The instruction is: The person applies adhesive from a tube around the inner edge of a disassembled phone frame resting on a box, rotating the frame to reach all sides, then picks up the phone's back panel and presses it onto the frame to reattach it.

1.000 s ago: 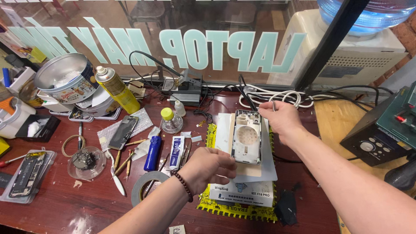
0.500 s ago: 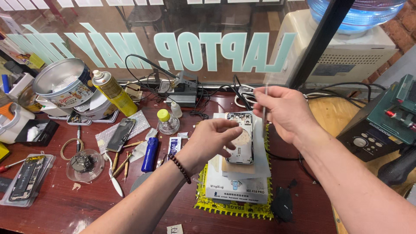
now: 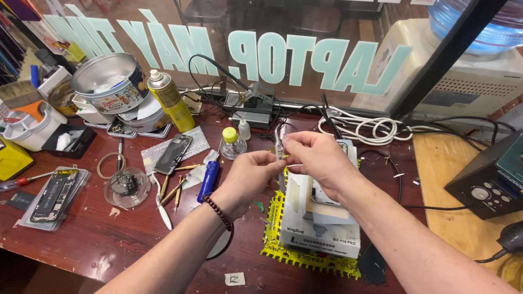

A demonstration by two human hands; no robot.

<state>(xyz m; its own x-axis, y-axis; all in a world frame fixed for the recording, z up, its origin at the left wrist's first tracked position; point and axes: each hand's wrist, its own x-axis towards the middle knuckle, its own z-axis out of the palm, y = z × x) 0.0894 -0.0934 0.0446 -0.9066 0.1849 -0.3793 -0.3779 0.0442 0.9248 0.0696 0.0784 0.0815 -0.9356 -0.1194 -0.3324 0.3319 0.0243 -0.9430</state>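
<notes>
My left hand (image 3: 248,175) and my right hand (image 3: 321,158) meet fingertip to fingertip above an opened phone (image 3: 327,188). The phone lies on a white box (image 3: 321,237), which rests on a yellow-edged mat (image 3: 280,255). My right hand pinches thin silver tweezers (image 3: 279,140) that point upward. My left hand pinches a small pale strip (image 3: 294,165) that runs between the two hands. A dark bead bracelet (image 3: 219,212) circles my left wrist. Most of the phone is hidden under my right hand.
To the left lie a blue screwdriver (image 3: 208,181), a small bottle with a green cap (image 3: 233,142), a dark phone screen (image 3: 173,153), a yellow spray can (image 3: 169,102) and a round tin (image 3: 106,81). A coiled white cable (image 3: 370,128) and a black device (image 3: 490,179) are on the right. A glass pane stands behind.
Both hands have lifted off the phone and come together above it, pinching the strip and tweezers. The view has shifted closer to the bench.
</notes>
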